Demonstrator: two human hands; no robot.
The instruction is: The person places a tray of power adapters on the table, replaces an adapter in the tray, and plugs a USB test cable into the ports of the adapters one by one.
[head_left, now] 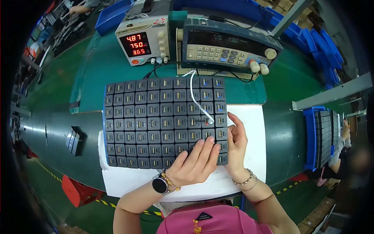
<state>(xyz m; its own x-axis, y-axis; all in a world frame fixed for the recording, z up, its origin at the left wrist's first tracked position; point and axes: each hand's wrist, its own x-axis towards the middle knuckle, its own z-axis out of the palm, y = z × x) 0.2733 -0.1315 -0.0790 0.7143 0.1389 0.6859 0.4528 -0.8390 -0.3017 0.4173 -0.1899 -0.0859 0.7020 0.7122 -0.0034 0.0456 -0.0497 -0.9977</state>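
A tightly packed block of black units with USB ports (pixel 165 111), which look like power banks, stands in rows in a blue tray (pixel 104 128). My left hand (pixel 196 162) lies flat over the lower right units, fingers stretched out. At the block's right edge is my right hand (pixel 237 144), its index finger raised and its thumb against the side; the other fingers are partly hidden. A white cable (pixel 193 87) runs from the back and its plug (pixel 210 121) sits at a unit near the right edge, beside a red light. Blue lights glow on several units above it.
Behind the block stand a power supply (pixel 144 35) with red digits and a wide bench instrument (pixel 230 41) with knobs. A small black object (pixel 74 141) lies at left. Another filled blue tray (pixel 311 136) is at right, near a co-worker's hand (pixel 345 130). A red stool (pixel 78 191) stands below.
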